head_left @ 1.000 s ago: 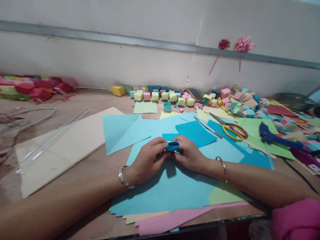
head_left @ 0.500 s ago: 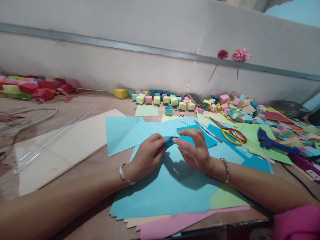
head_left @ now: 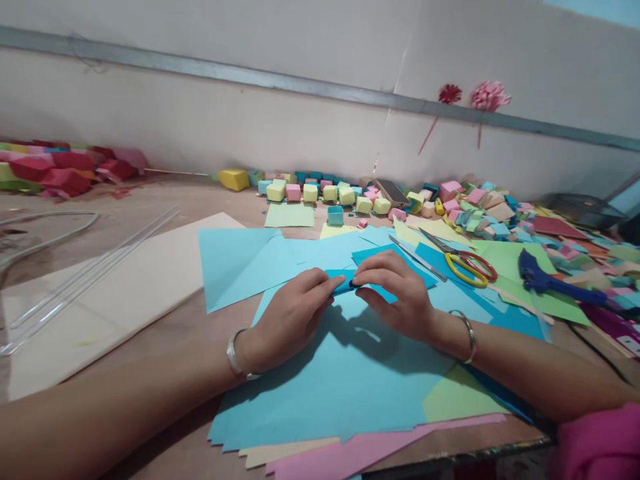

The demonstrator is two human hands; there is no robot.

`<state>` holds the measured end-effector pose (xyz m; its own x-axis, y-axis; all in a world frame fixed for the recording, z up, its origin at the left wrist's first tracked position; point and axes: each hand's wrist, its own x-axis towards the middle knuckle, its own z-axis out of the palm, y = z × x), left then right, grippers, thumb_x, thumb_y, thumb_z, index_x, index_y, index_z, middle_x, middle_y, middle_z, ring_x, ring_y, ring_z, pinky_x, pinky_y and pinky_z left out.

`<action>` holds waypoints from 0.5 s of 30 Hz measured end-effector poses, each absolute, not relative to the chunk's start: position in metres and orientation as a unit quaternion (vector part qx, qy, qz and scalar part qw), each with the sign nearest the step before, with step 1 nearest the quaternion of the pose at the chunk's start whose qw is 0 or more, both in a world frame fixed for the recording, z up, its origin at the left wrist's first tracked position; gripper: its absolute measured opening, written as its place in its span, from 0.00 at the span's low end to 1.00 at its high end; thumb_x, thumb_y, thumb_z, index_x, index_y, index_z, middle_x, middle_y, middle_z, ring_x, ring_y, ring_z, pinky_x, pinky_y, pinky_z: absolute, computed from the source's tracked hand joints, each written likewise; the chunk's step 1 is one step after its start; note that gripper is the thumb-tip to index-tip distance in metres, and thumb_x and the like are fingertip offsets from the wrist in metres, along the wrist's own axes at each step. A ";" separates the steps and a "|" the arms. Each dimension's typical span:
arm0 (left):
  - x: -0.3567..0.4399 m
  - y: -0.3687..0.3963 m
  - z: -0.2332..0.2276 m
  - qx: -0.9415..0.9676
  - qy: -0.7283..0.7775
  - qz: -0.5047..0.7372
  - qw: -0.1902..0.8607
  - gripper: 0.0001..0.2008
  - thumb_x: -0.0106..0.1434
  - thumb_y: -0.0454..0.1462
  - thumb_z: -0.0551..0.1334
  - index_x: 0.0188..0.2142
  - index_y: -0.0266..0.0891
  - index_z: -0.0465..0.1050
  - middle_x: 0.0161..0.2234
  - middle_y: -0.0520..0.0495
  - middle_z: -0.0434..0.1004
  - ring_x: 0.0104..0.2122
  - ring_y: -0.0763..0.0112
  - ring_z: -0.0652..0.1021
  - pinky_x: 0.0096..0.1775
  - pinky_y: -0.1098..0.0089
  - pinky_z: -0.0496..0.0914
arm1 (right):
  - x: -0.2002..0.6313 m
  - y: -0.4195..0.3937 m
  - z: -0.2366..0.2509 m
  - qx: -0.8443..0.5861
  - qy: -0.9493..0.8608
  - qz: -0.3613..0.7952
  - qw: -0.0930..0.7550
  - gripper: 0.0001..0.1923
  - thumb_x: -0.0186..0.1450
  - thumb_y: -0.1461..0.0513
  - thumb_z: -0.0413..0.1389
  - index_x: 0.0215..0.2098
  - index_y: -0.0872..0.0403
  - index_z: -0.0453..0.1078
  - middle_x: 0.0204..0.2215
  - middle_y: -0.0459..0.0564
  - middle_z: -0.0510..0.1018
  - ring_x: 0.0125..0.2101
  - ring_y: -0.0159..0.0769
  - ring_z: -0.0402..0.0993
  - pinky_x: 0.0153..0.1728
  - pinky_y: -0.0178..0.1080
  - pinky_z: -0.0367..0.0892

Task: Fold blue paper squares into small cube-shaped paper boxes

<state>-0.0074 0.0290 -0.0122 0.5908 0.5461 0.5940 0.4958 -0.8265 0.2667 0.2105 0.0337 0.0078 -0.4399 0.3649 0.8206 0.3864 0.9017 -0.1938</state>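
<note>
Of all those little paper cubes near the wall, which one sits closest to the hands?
The lone light blue cube, standing by itself in front of the row, just beyond the blue sheets; the other cubes sit farther back toward the wall.

Open room to my left, clutter crowding my right.

Beyond my left hand point(head_left: 290, 317) lies a flat cream sheet point(head_left: 125, 293) with clear rods point(head_left: 85, 280) across it; nothing tall there, and bare table point(head_left: 210, 200) behind it. Near my right hand point(head_left: 400, 297) the scissors point(head_left: 463, 260) and the blue glue gun point(head_left: 555, 283) lie in the way, with heaps of paper scraps point(head_left: 500, 213) behind them. A row of small paper cubes point(head_left: 325, 192) lines the wall ahead.
</note>
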 end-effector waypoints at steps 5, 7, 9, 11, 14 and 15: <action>-0.008 0.029 -0.013 0.893 0.289 0.344 0.029 0.17 0.70 0.31 0.50 0.55 0.37 0.65 0.37 0.43 0.71 0.35 0.67 0.72 0.35 0.66 0.71 | 0.210 0.034 0.009 -0.202 -0.856 -0.026 0.476 0.05 0.65 0.68 0.55 0.38 0.52 0.71 0.32 0.51 0.77 0.32 0.34 0.71 0.35 0.41 0.69; -0.007 0.028 -0.012 0.893 0.286 0.345 0.032 0.17 0.69 0.31 0.50 0.56 0.38 0.65 0.38 0.43 0.71 0.35 0.67 0.72 0.35 0.67 0.71 | 0.210 0.034 0.011 -0.196 -0.855 -0.033 0.478 0.04 0.65 0.68 0.56 0.36 0.53 0.70 0.32 0.51 0.78 0.31 0.34 0.71 0.34 0.40 0.70; -0.007 0.028 -0.011 0.894 0.282 0.345 0.039 0.17 0.69 0.30 0.50 0.56 0.37 0.66 0.37 0.44 0.71 0.35 0.67 0.73 0.35 0.67 0.71 | 0.211 0.034 0.012 -0.190 -0.856 -0.045 0.479 0.03 0.65 0.68 0.56 0.36 0.53 0.70 0.31 0.51 0.78 0.31 0.34 0.72 0.34 0.39 0.70; -0.006 0.027 -0.010 0.896 0.279 0.341 0.047 0.18 0.69 0.30 0.50 0.56 0.37 0.66 0.37 0.44 0.71 0.35 0.67 0.72 0.35 0.66 0.71 | 0.212 0.035 0.013 -0.185 -0.858 -0.054 0.476 0.03 0.65 0.67 0.56 0.36 0.53 0.70 0.31 0.52 0.79 0.32 0.34 0.73 0.34 0.39 0.70; -0.006 0.026 -0.008 0.900 0.279 0.329 0.059 0.17 0.69 0.30 0.50 0.56 0.37 0.66 0.37 0.43 0.71 0.35 0.67 0.72 0.36 0.66 0.71 | 0.213 0.035 0.014 -0.176 -0.866 -0.063 0.464 0.04 0.66 0.68 0.55 0.36 0.53 0.69 0.31 0.52 0.79 0.32 0.35 0.74 0.34 0.39 0.70; -0.006 0.026 -0.008 0.901 0.282 0.325 0.064 0.17 0.69 0.31 0.50 0.55 0.37 0.66 0.37 0.44 0.71 0.35 0.67 0.72 0.36 0.66 0.71 | 0.213 0.035 0.015 -0.172 -0.870 -0.067 0.457 0.04 0.66 0.68 0.54 0.37 0.53 0.68 0.31 0.51 0.79 0.32 0.34 0.74 0.34 0.38 0.70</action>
